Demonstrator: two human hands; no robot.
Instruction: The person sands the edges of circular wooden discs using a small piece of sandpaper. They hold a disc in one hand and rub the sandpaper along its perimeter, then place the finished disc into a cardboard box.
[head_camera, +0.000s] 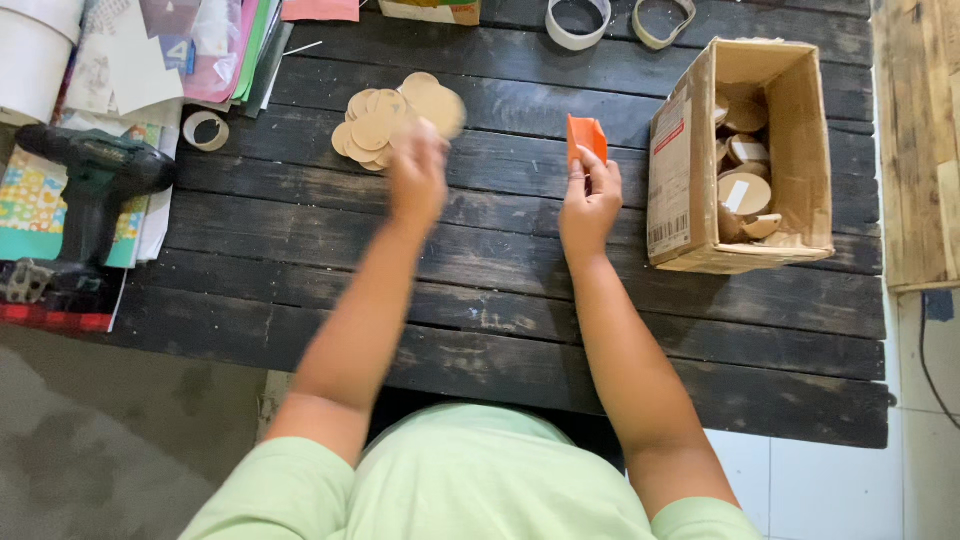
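Note:
My left hand is blurred with motion over a dark wooden table and holds a round tan disc at its fingertips. Just beyond it lies a loose pile of the same round discs. My right hand is raised near the table's middle and pinches a small folded orange sheet upright between thumb and fingers. The two hands are apart, about a hand's width from each other.
An open cardboard box with several round discs stands at the right. A dark green power drill lies at the left on colourful papers. Tape rolls sit at the far edge, a small ring near the drill.

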